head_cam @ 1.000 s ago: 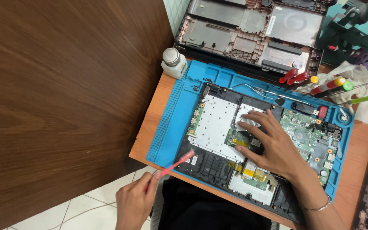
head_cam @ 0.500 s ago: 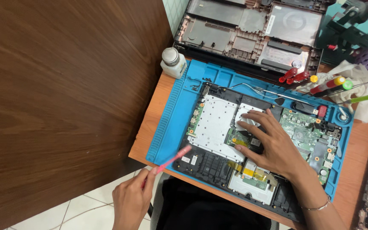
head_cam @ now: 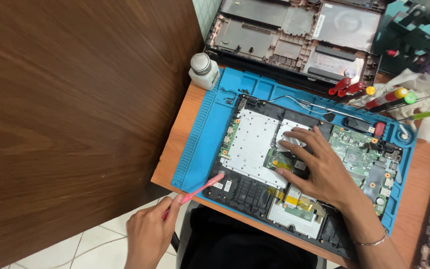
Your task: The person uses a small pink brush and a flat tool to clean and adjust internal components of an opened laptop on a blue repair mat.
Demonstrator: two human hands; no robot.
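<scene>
An opened laptop base (head_cam: 255, 144) with its silver plate and green circuit board lies on a blue work mat (head_cam: 202, 144). My right hand (head_cam: 319, 167) rests flat on the middle of the laptop's insides, fingers spread. My left hand (head_cam: 150, 234), below the table's near edge, grips a thin pink brush (head_cam: 200, 188). The brush tip touches the laptop's lower left corner at the mat's near edge.
A second dismantled laptop shell (head_cam: 294, 37) lies at the back. A small white bottle (head_cam: 202, 69) stands at the mat's far left corner. Several red, yellow and green handled screwdrivers (head_cam: 379, 97) lie by a white cloth (head_cam: 424, 92). A large brown wooden panel (head_cam: 70, 114) fills the left.
My left hand has risen a little and swung the pink brush so its tip reaches the laptop's lower left corner. My right hand has stayed in place.
</scene>
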